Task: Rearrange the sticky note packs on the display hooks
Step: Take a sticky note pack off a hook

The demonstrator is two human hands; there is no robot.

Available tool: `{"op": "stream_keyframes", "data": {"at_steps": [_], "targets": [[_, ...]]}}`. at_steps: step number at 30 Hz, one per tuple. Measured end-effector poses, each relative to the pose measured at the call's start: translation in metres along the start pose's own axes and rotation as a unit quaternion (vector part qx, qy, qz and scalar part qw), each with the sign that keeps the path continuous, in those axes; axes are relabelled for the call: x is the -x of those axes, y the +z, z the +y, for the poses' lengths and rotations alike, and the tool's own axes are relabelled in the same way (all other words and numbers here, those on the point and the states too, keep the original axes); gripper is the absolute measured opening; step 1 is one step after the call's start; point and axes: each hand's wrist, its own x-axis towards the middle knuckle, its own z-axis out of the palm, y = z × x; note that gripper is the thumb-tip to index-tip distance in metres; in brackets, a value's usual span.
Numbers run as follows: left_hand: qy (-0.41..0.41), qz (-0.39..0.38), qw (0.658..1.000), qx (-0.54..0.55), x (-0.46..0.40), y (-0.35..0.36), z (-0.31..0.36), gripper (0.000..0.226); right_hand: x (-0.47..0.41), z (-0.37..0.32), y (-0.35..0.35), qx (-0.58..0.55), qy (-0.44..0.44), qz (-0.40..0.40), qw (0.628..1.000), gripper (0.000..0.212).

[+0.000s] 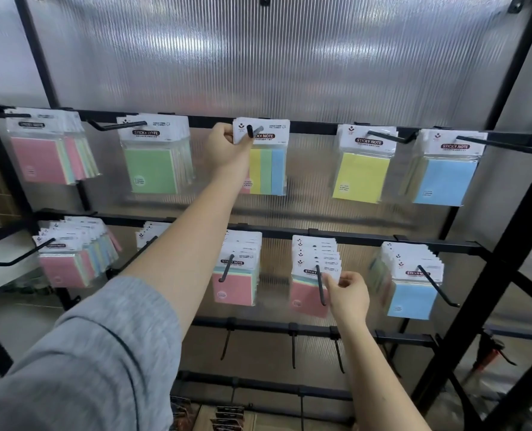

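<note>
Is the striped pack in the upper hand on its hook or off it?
On. The hook pokes out through the header card of the striped pack, while the left hand pinches that card's edge.

Left arm, in a grey sleeve (81, 362) pushed back past the elbow, stretched up and forward with bare forearm (193, 225) rising toward upper centre. Left hand (226, 147) raised, back toward the camera, fingers curled, thumb and fingertips pinching a held edge. Right forearm (379, 377) bare, coming up from the lower right at a lower height than the left. Right hand (348, 295) half closed, thumb and forefinger pinched together at upper left, remaining fingers loosely curled.
</note>
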Motion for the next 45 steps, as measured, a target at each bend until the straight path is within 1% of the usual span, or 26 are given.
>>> {"op": "stream_keyframes", "data": {"at_steps": [2, 6, 9, 15, 18, 22, 26, 30, 32, 34, 35, 37, 39, 41, 43, 45], "targets": [[-0.011, 0.004, 1.0, 0.007, 0.001, -0.002, -0.005, 0.022, 0.001, 0.002, 0.001, 0.002, -0.009, -0.015, 1.0, 0.019], [-0.02, 0.004, 1.0, 0.009, 0.007, -0.01, -0.014, 0.019, 0.007, 0.002, 0.0, -0.002, -0.032, -0.018, 0.999, 0.037], [-0.016, -0.003, 1.0, 0.01, 0.013, -0.017, -0.02, 0.015, 0.015, -0.002, -0.002, -0.01, -0.041, -0.019, 0.999, 0.039], [-0.01, -0.036, 0.998, -0.042, 0.024, -0.029, -0.027, 0.017, 0.032, -0.011, -0.008, -0.027, -0.047, -0.015, 0.998, 0.039], [-0.01, -0.04, 0.997, -0.066, 0.029, -0.034, -0.032, 0.006, 0.042, -0.016, -0.014, -0.019, -0.044, 0.006, 0.999, 0.041], [-0.006, -0.076, 0.993, -0.09, 0.039, -0.047, -0.048, 0.014, 0.063, -0.016, -0.017, 0.003, -0.013, 0.053, 0.998, 0.041], [-0.045, -0.108, 0.986, -0.118, 0.054, -0.06, -0.083, 0.016, 0.082, -0.019, -0.022, 0.024, 0.002, 0.096, 0.995, 0.041], [-0.123, -0.132, 0.969, -0.169, 0.074, -0.069, -0.122, 0.021, 0.091, -0.027, -0.028, 0.061, -0.011, 0.1, 0.993, 0.04], [-0.14, -0.158, 0.958, -0.194, 0.082, -0.072, -0.136, 0.026, 0.093, -0.033, -0.033, 0.069, -0.019, 0.101, 0.992, 0.04], [-0.153, -0.169, 0.951, -0.21, 0.09, -0.073, -0.144, 0.033, 0.095, -0.039, -0.037, 0.069, -0.028, 0.102, 0.992, 0.04], [-0.154, -0.172, 0.951, -0.204, 0.093, -0.073, -0.147, 0.033, 0.096, -0.043, -0.039, 0.065, -0.032, 0.104, 0.992, 0.041], [-0.138, -0.179, 0.958, -0.177, 0.103, -0.073, -0.151, 0.028, 0.096, -0.05, -0.043, 0.042, -0.037, 0.109, 0.993, 0.042], [-0.117, -0.175, 0.964, -0.16, 0.111, -0.075, -0.151, 0.029, 0.096, -0.055, -0.046, 0.008, -0.04, 0.113, 0.993, 0.043], [-0.116, -0.156, 0.972, -0.135, 0.12, -0.075, -0.153, 0.029, 0.095, -0.059, -0.049, -0.017, -0.053, 0.12, 0.991, 0.045], [-0.128, -0.129, 0.98, -0.084, 0.13, -0.075, -0.154, 0.028, 0.095, -0.062, -0.051, -0.031, -0.066, 0.131, 0.989, 0.045], [-0.134, -0.095, 0.984, -0.075, 0.14, -0.072, -0.154, 0.02, 0.094, -0.065, -0.053, -0.037, -0.074, 0.144, 0.986, 0.045]]}}
